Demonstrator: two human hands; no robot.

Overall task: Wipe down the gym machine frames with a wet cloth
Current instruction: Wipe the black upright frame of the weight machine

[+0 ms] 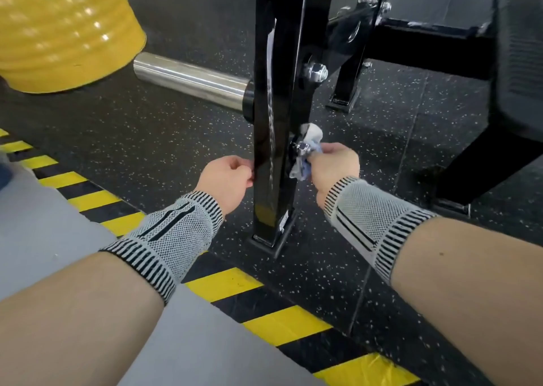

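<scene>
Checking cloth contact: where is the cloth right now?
Head view, right of centre: the cloth is in the right hand, against a bolt on the black post.

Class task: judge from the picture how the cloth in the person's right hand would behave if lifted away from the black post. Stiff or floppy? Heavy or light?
The cloth is bunched in the right hand with loose folds drooping below, so it is probably floppy. It looks thin and small, so likely light, though wetness cannot be seen.
</scene>
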